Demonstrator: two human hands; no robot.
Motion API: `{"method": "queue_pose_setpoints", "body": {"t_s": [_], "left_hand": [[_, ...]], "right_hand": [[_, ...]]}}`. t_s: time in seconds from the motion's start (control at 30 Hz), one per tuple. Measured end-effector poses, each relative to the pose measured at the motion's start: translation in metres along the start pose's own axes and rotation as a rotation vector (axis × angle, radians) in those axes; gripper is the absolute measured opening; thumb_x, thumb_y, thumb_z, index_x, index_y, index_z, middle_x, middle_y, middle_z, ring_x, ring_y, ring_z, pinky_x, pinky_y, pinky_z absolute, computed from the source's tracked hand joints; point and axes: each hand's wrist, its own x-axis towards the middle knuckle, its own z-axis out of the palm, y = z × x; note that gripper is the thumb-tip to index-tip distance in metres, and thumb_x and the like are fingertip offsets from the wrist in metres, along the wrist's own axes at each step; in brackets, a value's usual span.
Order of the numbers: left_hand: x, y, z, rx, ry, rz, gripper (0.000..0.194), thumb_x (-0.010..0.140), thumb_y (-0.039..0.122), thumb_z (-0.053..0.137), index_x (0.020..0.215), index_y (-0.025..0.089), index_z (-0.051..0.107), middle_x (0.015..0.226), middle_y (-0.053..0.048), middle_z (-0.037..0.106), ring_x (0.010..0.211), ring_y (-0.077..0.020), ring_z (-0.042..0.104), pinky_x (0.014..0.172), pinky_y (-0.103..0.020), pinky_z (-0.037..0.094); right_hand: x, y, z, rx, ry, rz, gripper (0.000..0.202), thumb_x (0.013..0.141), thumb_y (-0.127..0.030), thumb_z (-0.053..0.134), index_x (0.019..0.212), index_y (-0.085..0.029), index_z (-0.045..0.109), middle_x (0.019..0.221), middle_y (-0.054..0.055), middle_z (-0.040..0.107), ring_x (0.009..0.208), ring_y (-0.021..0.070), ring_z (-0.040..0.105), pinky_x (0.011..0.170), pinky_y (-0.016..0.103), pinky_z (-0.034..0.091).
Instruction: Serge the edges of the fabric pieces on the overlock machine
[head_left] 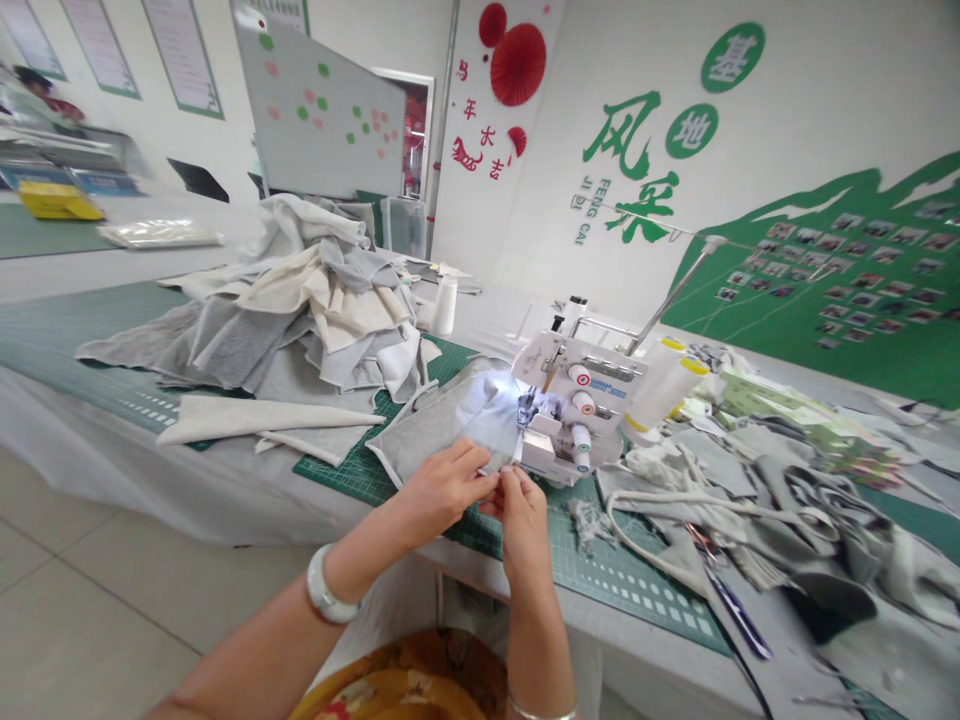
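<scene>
A piece of grey fabric (431,420) with pale edging lies flat at the lit needle area of a white overlock sewing machine (551,455). My left hand (450,485), a pale bangle on its wrist, rests at the near edge of the fabric with its fingers closed on it. Right beside it, my right hand (517,505) pinches the fabric's edge just in front of the machine. The two hands' fingertips meet. Part of the fabric is hidden behind the left hand and under the machine.
A heap of grey and cream cloth pieces (300,310) lies to the left, with a white thread cone (445,305) behind. On the right are grey scraps (810,530), scissors (705,545) and a dark-handled tool (739,612). Green cutting mats (637,585) cover the table.
</scene>
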Motion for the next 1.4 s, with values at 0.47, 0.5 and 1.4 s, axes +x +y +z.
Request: {"method": "queue_pose_setpoints", "body": {"t_s": [0.47,0.5,1.4], "left_hand": [[0.018,-0.004,-0.008,-0.099,-0.051,-0.008,0.021,0.09,0.005,0.043,0.099,0.014,0.06,0.091,-0.005,0.056,0.085,-0.0175,0.048,0.078,-0.028,0.043],[0.02,-0.005,-0.008,-0.096,-0.048,-0.007,0.019,0.09,0.005,0.044,0.097,0.013,0.06,0.091,-0.005,0.056,0.085,-0.0176,0.047,0.077,-0.028,0.043],[0.045,-0.008,-0.019,0.088,-0.179,-0.117,0.035,0.087,0.015,0.044,0.118,0.019,0.06,0.11,-0.01,0.056,0.103,-0.0257,0.048,0.093,-0.042,0.037]], "right_hand": [[0.002,0.0,0.003,0.116,0.001,-0.04,0.042,0.075,-0.058,0.066,0.072,-0.017,0.061,0.059,-0.002,0.064,0.049,0.0103,0.059,0.045,0.018,0.043],[0.002,0.0,0.003,0.127,-0.002,-0.043,0.041,0.074,-0.058,0.066,0.073,-0.017,0.061,0.06,-0.002,0.065,0.05,0.01,0.059,0.045,0.018,0.043],[-0.009,0.022,-0.011,-0.058,-0.032,-0.063,0.045,0.076,-0.06,0.066,0.072,-0.016,0.062,0.069,0.005,0.07,0.053,0.0122,0.061,0.048,0.02,0.042]]}}
